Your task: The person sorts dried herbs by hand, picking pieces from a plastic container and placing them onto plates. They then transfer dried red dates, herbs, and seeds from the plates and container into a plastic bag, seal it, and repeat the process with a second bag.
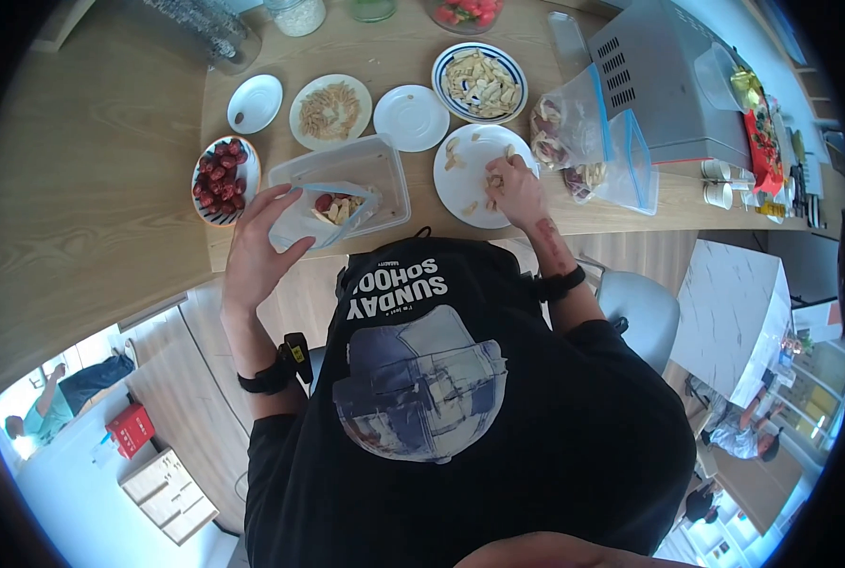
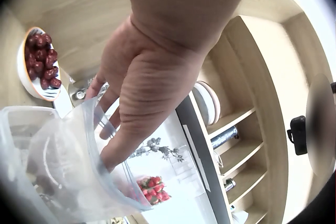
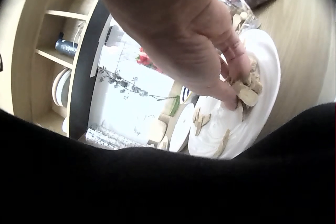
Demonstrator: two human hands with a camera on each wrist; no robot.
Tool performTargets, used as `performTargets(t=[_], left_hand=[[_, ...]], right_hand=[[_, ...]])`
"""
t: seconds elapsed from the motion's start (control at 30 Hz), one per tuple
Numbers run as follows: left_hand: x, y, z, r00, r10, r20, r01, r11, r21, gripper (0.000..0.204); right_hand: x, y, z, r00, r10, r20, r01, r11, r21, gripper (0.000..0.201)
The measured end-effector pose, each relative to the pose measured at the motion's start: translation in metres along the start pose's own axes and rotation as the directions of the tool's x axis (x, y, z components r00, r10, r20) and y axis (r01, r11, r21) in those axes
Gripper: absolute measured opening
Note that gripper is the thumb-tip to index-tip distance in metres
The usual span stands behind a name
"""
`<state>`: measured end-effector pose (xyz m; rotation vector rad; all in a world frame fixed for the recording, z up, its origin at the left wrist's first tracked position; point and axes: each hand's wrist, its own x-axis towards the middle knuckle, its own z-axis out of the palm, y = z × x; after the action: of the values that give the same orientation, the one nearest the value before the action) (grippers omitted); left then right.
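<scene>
My left hand (image 1: pixel 257 248) has its thumb and fingers spread at the mouth of a clear zip bag (image 2: pixel 79 155). The bag stands in a clear plastic container (image 1: pixel 399 180), with a red date (image 1: pixel 324 203) and pale dried slices (image 1: pixel 345 210) inside. Over at a white plate (image 1: pixel 455 194), my right hand (image 1: pixel 519 192) pinches several pale dried slices (image 3: pixel 248 96) with its fingertips low on the plate. Other slices (image 3: pixel 202 121) lie loose on the same plate.
A bowl of red dates (image 1: pixel 222 180) stands left of the container. Behind are a small dish (image 1: pixel 255 102), a plate of thin strips (image 1: pixel 330 111), a white plate (image 1: pixel 411 117) and a blue-rimmed plate of slices (image 1: pixel 482 83). Filled zip bags (image 1: pixel 574 123) lie right, beside a grey appliance (image 1: pixel 664 85).
</scene>
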<state>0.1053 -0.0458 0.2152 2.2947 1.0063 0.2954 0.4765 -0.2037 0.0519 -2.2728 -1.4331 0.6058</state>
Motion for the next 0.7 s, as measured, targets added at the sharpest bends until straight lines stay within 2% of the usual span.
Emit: performTargets(t=[0.03,0.1,0.13,0.23,0.33,0.4,0.5,0.57,0.63,0.7], left_hand=[[-0.002,0.001,0.000,1.000,0.019,-0.011,-0.019,1.000,-0.008,0.063],[-0.006,0.004,-0.001,1.000,0.002,-0.022,-0.002,1.000,0.002,0.065],[-0.008,0.005,-0.001,1.000,0.000,-0.022,0.000,1.000,0.009,0.067],[-0.012,0.005,0.000,0.999,-0.024,-0.048,0.023,1.000,-0.019,0.064],[-0.016,0.004,0.001,0.998,-0.029,-0.052,0.029,1.000,-0.006,0.061],[-0.017,0.005,0.000,0.998,-0.033,-0.054,0.033,0.999,0.000,0.059],[-0.019,0.003,-0.001,0.995,-0.032,-0.093,0.034,0.999,0.028,0.056],[-0.020,0.002,-0.002,0.992,-0.027,-0.127,0.033,0.998,0.049,0.055],[-0.021,0.003,-0.005,0.989,-0.082,-0.126,0.087,0.995,0.037,0.050],[-0.021,0.000,-0.005,0.989,-0.048,-0.143,0.055,0.998,0.041,0.045]], right_hand=[[0.001,-0.001,0.000,1.000,-0.012,0.009,0.012,1.000,0.001,0.047],[-0.001,-0.008,-0.002,0.989,-0.112,-0.099,0.107,0.993,-0.056,0.041],[-0.002,-0.013,-0.004,0.988,-0.128,-0.088,0.124,0.991,-0.053,0.041],[-0.004,-0.020,-0.008,0.990,-0.082,-0.111,0.068,0.990,-0.127,0.039],[0.002,-0.007,0.003,0.989,-0.100,-0.107,0.096,0.994,-0.044,0.028],[0.008,-0.003,0.006,0.996,-0.084,-0.040,0.086,0.995,0.051,0.017],[0.011,-0.004,0.006,0.991,-0.120,-0.067,0.124,0.990,0.069,0.010],[0.012,-0.003,0.005,0.989,-0.133,-0.071,0.141,0.984,0.113,0.010],[0.014,-0.003,0.002,0.986,-0.146,-0.080,0.157,0.975,0.155,0.010],[0.016,-0.008,-0.005,0.984,-0.157,-0.084,0.172,0.960,0.222,0.013]])
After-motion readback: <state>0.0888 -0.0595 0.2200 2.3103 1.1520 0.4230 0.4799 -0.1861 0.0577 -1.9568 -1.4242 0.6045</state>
